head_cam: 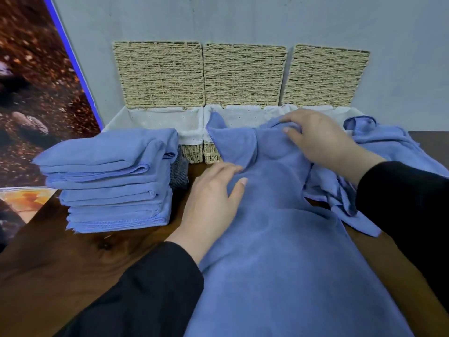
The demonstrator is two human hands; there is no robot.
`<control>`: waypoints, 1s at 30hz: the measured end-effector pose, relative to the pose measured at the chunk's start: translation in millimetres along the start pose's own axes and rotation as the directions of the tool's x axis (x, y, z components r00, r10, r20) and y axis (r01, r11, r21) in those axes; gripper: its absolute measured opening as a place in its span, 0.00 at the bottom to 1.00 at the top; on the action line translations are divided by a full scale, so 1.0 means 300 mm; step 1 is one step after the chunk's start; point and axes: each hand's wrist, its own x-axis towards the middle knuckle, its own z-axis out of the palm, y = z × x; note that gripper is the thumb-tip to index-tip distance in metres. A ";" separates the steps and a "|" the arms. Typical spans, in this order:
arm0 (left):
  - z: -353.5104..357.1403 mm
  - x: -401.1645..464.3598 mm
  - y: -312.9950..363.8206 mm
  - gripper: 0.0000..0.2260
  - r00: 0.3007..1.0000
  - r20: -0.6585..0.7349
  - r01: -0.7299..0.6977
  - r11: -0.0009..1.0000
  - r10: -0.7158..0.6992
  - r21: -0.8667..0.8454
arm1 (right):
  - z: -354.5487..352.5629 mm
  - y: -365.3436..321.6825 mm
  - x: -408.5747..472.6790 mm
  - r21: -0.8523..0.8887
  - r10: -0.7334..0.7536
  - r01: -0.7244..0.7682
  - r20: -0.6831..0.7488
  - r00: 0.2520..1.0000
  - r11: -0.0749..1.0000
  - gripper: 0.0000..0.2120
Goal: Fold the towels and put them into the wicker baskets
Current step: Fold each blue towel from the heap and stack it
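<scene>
Both hands, left hand and right hand, have fingers grasping the unfolded towel right of the folded stack

Blue towel spread on wooden table. Left hand pinches its left edge, right hand grips bunched top. Folded stack at left, loose towels right. 3 wicker baskets behind, lids up.
</scene>
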 end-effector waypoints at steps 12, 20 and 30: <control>0.007 0.006 -0.002 0.18 0.998 -0.007 0.056 0.997 -0.056 -0.054 | 0.100 0.133 0.280 -0.106 0.307 -0.306 -0.008 0.952 0.946 0.04; -0.001 0.008 0.000 0.18 0.998 -0.064 -0.004 0.997 -0.001 -0.079 | 0.018 0.054 0.183 0.325 0.313 -0.232 -0.221 0.924 0.917 0.09; -0.019 0.006 0.045 0.27 0.989 -0.118 -0.096 0.991 0.085 -0.093 | -0.062 -0.187 -0.313 0.743 0.051 -0.060 0.034 0.998 0.667 0.11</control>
